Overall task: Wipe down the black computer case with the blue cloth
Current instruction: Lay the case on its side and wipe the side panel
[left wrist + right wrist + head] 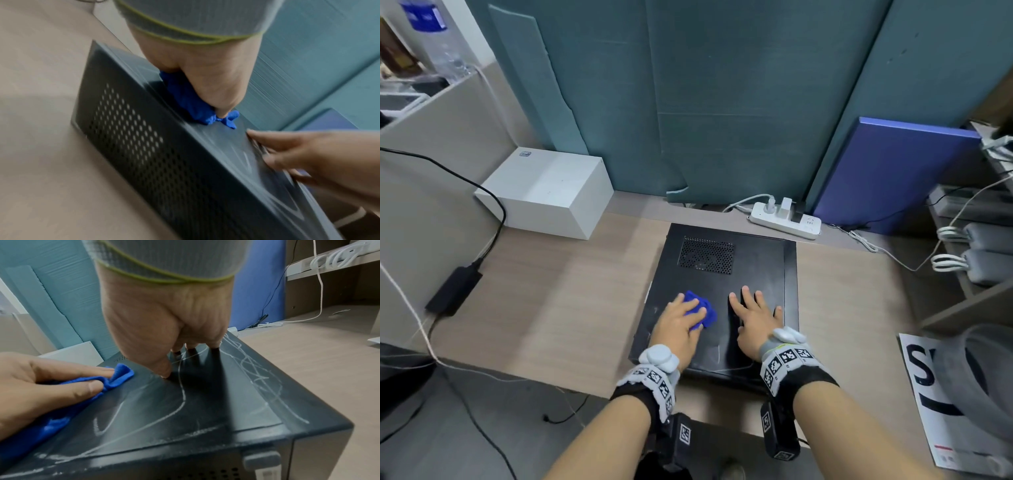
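Note:
The black computer case (756, 267) lies flat on the wooden desk, vent grille towards the back. White chalk-like scribbles (183, 395) cross its top panel (205, 410). My left hand (681, 320) presses the scrunched blue cloth (702, 310) onto the near left of the top with fairly straight fingers. The cloth (121, 374) pokes out past the left hand (41, 386) fingertips. In the blurred left wrist view my left hand (205, 73) covers the cloth (191, 104) on the case (144, 138). My right hand (753, 315) rests flat beside it, fingers spread; its fingertips (166, 374) touch the panel.
A white box (544, 192) stands at the back left. Behind the case lies a white power strip (784, 219) with plugs and cables. A black power adapter (453, 291) sits at the left edge, shelves with coiled cables (979, 240) on the right, a blue board (887, 174) behind.

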Tool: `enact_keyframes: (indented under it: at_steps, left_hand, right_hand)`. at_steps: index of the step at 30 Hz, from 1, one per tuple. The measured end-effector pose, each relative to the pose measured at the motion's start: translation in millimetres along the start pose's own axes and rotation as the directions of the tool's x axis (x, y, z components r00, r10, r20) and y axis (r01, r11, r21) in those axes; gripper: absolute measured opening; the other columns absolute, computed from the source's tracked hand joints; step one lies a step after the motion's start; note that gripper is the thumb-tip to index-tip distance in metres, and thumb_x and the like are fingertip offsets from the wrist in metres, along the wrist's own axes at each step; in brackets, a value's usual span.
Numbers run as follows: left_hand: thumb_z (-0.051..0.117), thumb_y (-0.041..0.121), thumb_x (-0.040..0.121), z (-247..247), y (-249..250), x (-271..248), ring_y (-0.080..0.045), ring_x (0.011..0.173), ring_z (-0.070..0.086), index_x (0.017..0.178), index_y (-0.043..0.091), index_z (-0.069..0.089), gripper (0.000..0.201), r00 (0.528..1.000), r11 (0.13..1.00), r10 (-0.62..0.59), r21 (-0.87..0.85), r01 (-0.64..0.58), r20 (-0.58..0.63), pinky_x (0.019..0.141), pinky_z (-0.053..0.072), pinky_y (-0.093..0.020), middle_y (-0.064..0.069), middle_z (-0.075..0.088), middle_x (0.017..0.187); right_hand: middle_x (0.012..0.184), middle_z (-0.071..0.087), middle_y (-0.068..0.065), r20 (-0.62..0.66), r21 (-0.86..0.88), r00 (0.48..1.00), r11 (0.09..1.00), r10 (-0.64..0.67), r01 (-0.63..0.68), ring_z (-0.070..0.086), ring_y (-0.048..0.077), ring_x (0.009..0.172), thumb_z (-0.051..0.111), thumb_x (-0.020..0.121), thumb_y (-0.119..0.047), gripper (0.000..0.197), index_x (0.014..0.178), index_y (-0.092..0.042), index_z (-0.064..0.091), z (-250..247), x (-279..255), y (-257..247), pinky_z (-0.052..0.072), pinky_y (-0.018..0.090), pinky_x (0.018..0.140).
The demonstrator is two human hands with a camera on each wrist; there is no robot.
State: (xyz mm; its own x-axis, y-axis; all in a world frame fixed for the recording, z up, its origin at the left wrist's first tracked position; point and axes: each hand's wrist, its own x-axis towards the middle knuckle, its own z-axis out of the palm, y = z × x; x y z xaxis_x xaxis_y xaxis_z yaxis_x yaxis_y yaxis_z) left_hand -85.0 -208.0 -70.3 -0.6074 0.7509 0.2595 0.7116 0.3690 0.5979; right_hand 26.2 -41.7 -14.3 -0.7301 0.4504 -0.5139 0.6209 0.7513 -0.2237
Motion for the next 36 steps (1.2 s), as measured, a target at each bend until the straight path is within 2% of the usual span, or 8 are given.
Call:
enact_keyframes:
  at_steps: [5, 7, 11, 15, 18, 24, 31, 36]
  left_hand:
    - [0.063, 0.028, 0.090, -0.7, 2.2, -24.0, -0.018, 0.140, 0.041, 0.116, 0.025, 0.074, 0.028, 0.949, 0.964, 0.262, -0.100, -0.248, 0.175, 0.117, 0.028, -0.035, 0.007, 0.060, 0.135]
    - [0.062, 0.029, 0.091, -10.2, -15.1, -17.2, -0.020, 0.141, 0.040, 0.114, 0.026, 0.075, 0.027, 0.971, 0.979, 0.187, -0.114, -0.171, 0.147, 0.118, 0.027, -0.035, 0.007, 0.060, 0.136]
    - [0.074, 0.007, 0.079, -4.1, -1.6, -12.4, -0.029, 0.135, 0.047, 0.102, 0.020, 0.079, 0.027, 0.999, 0.994, -0.029, -0.108, 0.032, 0.031, 0.113, 0.035, -0.049, 0.000, 0.066, 0.127]
    - [0.066, 0.019, 0.085, 6.7, 17.7, -31.2, -0.015, 0.141, 0.039, 0.106, 0.027, 0.076, 0.025, 0.937, 0.955, 0.273, -0.181, -0.236, 0.218, 0.118, 0.025, -0.034, 0.009, 0.061, 0.134]
    - [0.058, 0.032, 0.090, -11.8, -8.4, -24.6, -0.010, 0.146, 0.028, 0.111, 0.031, 0.074, 0.027, 0.875, 0.935, 0.345, -0.211, -0.286, 0.339, 0.120, 0.017, -0.029, 0.013, 0.056, 0.140]
    - [0.069, 0.013, 0.081, -12.8, -15.1, -18.6, -0.010, 0.141, 0.031, 0.103, 0.029, 0.077, 0.029, 0.963, 0.969, 0.166, -0.216, -0.120, 0.214, 0.120, 0.020, -0.041, 0.012, 0.059, 0.135]
    - [0.063, 0.020, 0.090, -36.5, -31.4, -25.7, -0.015, 0.148, 0.024, 0.113, 0.028, 0.074, 0.027, 0.798, 0.904, 0.420, -0.276, -0.326, 0.433, 0.121, 0.010, -0.034, 0.007, 0.051, 0.145]
    - [0.067, 0.019, 0.087, -63.8, -76.3, -19.0, -0.014, 0.146, 0.029, 0.110, 0.032, 0.075, 0.028, 0.883, 0.935, 0.312, -0.278, -0.220, 0.350, 0.121, 0.017, -0.034, 0.014, 0.050, 0.144]
  right_hand:
    - [0.170, -0.014, -0.006, 0.017, -0.001, 1.000, 1.000, 0.011, -0.011, -0.013, 0.022, 0.157, 0.048, 0.098, -0.012, 0.083, 0.161, -0.037, 0.001, -3.8, -3.1, -1.0, 0.001, 0.059, 0.124]
    - [0.170, -0.013, -0.006, 0.008, 0.000, 1.000, 1.000, 0.009, -0.009, -0.012, 0.023, 0.157, 0.047, 0.099, -0.012, 0.081, 0.161, -0.037, 0.002, -2.2, -4.1, -0.3, 0.002, 0.059, 0.124]
    - [0.170, -0.015, -0.007, -0.003, 0.016, 1.000, 1.000, 0.021, -0.021, -0.014, 0.022, 0.156, 0.046, 0.099, -0.010, 0.082, 0.161, -0.039, 0.001, 5.3, -6.9, -1.4, 0.000, 0.058, 0.124]
    - [0.170, -0.015, -0.005, 0.002, 0.040, 1.000, 0.999, 0.022, -0.022, -0.015, 0.022, 0.156, 0.048, 0.097, -0.009, 0.085, 0.161, -0.038, 0.002, 3.7, -11.4, -2.7, -0.002, 0.057, 0.125]
    - [0.170, -0.013, -0.004, -0.009, 0.038, 1.000, 0.999, 0.020, -0.020, -0.013, 0.023, 0.157, 0.046, 0.098, -0.006, 0.083, 0.161, -0.039, 0.003, 6.7, -16.2, -2.6, 0.000, 0.055, 0.125]
    - [0.170, -0.013, -0.003, -0.056, 0.115, 0.993, 0.988, 0.106, -0.099, -0.014, 0.023, 0.157, 0.045, 0.096, -0.002, 0.084, 0.161, -0.040, 0.007, 14.5, -24.7, -14.1, -0.001, 0.052, 0.126]
    - [0.171, -0.006, 0.001, -0.069, 0.150, 0.987, 0.980, 0.145, -0.133, -0.009, 0.026, 0.157, 0.044, 0.098, -0.006, 0.077, 0.161, -0.036, 0.014, 19.8, -24.1, -45.0, 0.005, 0.052, 0.126]
    - [0.170, -0.010, -0.007, -0.110, 0.156, 0.978, 0.975, 0.178, -0.160, -0.013, 0.023, 0.157, 0.049, 0.101, -0.027, 0.072, 0.159, -0.046, 0.011, 36.3, -22.0, -73.3, -0.001, 0.061, 0.123]
